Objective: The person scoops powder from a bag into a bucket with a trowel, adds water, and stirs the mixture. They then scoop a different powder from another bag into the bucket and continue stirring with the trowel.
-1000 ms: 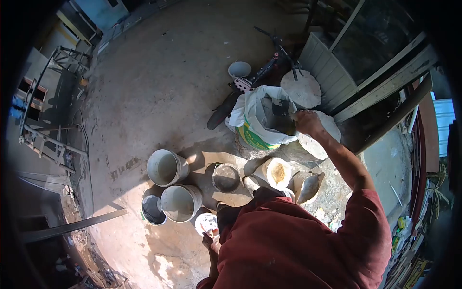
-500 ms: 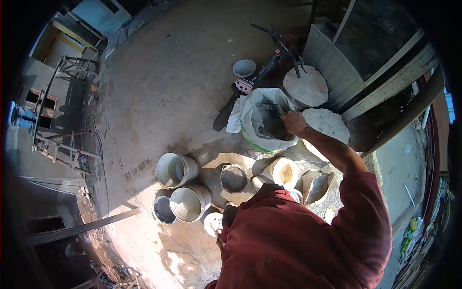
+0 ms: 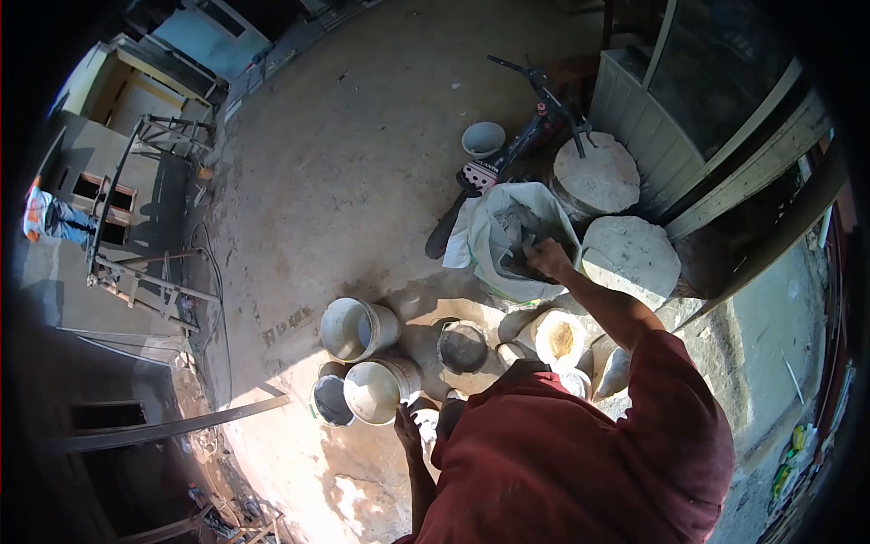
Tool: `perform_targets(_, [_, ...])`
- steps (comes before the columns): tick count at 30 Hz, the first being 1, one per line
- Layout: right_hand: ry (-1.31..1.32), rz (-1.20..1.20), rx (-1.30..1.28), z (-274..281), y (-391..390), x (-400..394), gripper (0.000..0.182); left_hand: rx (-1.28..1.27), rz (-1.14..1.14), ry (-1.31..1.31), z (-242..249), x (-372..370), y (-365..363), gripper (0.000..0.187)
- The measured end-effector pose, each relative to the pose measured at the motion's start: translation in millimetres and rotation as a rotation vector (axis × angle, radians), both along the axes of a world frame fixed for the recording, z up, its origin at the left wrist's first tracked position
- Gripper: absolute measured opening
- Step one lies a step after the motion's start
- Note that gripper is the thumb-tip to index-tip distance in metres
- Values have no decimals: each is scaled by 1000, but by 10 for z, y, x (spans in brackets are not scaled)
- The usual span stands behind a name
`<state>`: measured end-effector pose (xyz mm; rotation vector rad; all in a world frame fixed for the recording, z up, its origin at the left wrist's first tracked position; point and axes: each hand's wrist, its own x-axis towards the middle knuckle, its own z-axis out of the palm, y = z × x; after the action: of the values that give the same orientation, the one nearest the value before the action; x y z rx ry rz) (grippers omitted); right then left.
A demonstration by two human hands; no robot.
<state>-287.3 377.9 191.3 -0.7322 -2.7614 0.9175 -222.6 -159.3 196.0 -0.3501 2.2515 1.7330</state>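
My right hand (image 3: 547, 260) reaches over the near rim of a white woven sack (image 3: 494, 227), fingers closed. A small greyish piece shows at the fingertips, and I cannot tell what it is. Grey powder (image 3: 521, 222) lies inside the sack. My left hand (image 3: 408, 430), in shadow, hangs low beside a pale bucket (image 3: 372, 392), its fingers stretched out and holding nothing visible. Close to that hand is a small white container (image 3: 426, 420), partly hidden by my body. A dark round bucket (image 3: 462, 347) stands between the sack and my torso.
More buckets stand left, one whitish (image 3: 355, 328) and one with dark contents (image 3: 333, 401). Round concrete blocks (image 3: 632, 258) sit right of the sack. A small scooter or bike (image 3: 521, 145) lies behind it. A person (image 3: 59, 218) is at the scaffold (image 3: 113, 204) far left.
My right hand has gone from the sack's right rim to over its opening. My left hand has come into clearer view beside the pale bucket. The whole view has shifted slightly.
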Motion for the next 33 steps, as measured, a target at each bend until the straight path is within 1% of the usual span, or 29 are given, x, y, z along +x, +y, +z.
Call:
perform_targets(2, [-197, -136, -447, 82, -23, -43, 52, -100, -148, 217, 16, -300, 200, 54])
perform_targets(3, [-137, -215, -316, -206, -70, -161, 44, -131, -219, 250, 265, -426, 513, 48])
perform_targets(4, [-128, -206, -325, -253, -106, -172, 44, -169, -288, 284, 621, -535, 865, 43])
perform_targets(6, [-5, -298, -397, -294, -158, -171, 36, -180, -427, 407, 931, -710, 1374, 35])
perform_targets(7, [-9, -233, -572, -113, -142, -100, 38, -225, -523, 555, 1025, -751, 1597, 34])
perform_targets(8, [-2, -232, -563, -65, -109, -133, 38, -258, -619, 717, 1108, -844, 1899, 33])
perform_targets(10, [98, -271, -612, -30, -174, -43, 41, -327, -770, 829, 1306, -848, 2452, 34])
perform_targets(11, [103, -269, -605, -4, -180, -17, 41, -352, -862, 831, 1317, -869, 2682, 35])
perform_targets(12, [127, -266, -669, 33, -191, 10, 42, -380, -953, 833, 1325, -892, 2891, 36])
perform_targets(13, [147, -264, -737, 78, -196, 26, 44, -442, -976, 854, 1344, -903, 3086, 37])
perform_targets(14, [145, -262, -736, 174, -187, 45, 44, -506, -999, 869, 1339, -914, 3242, 38])
perform_targets(15, [93, -259, -760, 270, -173, 78, 45, -504, -996, 865, 1340, -956, 3374, 38])
perform_targets(17, [39, -257, -778, 360, -170, 95, 45, -660, -1096, 690, 1277, -1092, 3582, 40])
perform_targets(18, [53, -251, -775, 375, -178, 114, 45, -654, -1096, 687, 1243, -1150, 3632, 40])
perform_targets(20, [64, -250, -763, 434, -166, 138, 45, -952, -1143, 554, 1106, -1240, 3702, 46])
perform_targets(21, [54, -244, -755, 462, -158, 159, 44, -943, -1143, 549, 1031, -1246, 3692, 46])
perform_targets(23, [39, -241, -744, 599, -160, 184, 43, -884, -894, 726, 936, -1271, 3649, 48])
perform_targets(24, [32, -253, -777, 662, -166, 204, 43, -878, -899, 717, 883, -1276, 3621, 48])
perform_targets(26, [13, -267, -804, 714, -98, 219, 43, -832, -839, 688, 872, -1298, 3608, 53])
perform_targets(28, [45, -223, -877, 750, -82, 285, 29, -807, -841, 633, 832, -1227, 3543, 57])
perform_targets(29, [-33, -306, -856, 808, -89, 273, 17, -781, -835, 612, 833, -1262, 3577, 61])
perform_targets(30, [-38, -311, -850, 851, -92, 283, 17, -757, -830, 588, 831, -1278, 3589, 66])
perform_targets(32, [-20, -311, -872, 899, -83, 342, 32, -736, -857, 538, 839, -1279, 3585, 70])
perform_targets(33, [-25, -316, -867, 926, -88, 391, 32, -710, -873, 506, 846, -1273, 3575, 71])
